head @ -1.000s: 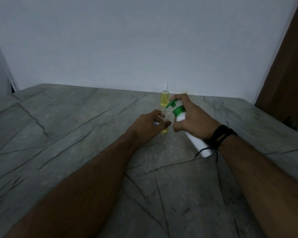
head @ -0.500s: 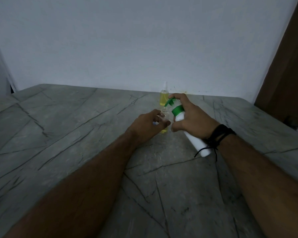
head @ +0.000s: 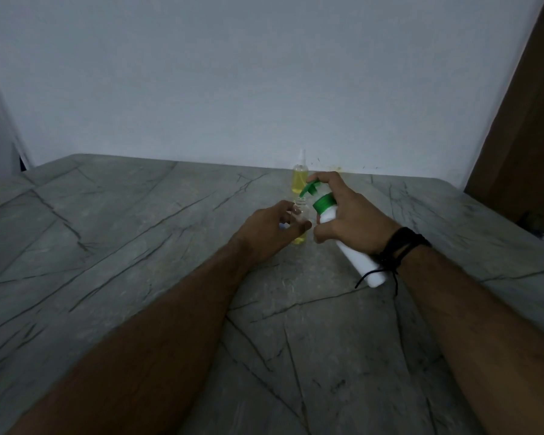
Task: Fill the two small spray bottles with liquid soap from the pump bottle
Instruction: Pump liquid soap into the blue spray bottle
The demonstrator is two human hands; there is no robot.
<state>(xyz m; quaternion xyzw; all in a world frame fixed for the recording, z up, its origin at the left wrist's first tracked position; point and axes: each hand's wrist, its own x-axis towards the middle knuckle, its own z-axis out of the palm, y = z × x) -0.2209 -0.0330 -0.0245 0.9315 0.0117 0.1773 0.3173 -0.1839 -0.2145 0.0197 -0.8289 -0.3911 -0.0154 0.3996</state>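
Beyond both hands a capped spray bottle (head: 299, 178) of yellow liquid stands on the stone table (head: 139, 246). The left hand (head: 270, 233) pinches the open small bottle (head: 300, 221); the right hand (head: 349, 215) grips the tilted pump bottle (head: 343, 240), spout over its mouth.

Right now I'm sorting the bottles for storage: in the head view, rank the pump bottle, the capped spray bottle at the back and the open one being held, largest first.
1. Pump bottle, clearly largest, though nearest the camera.
2. Capped spray bottle and open spray bottle: they look alike; the left hand hides part of the open one, so no ranking.
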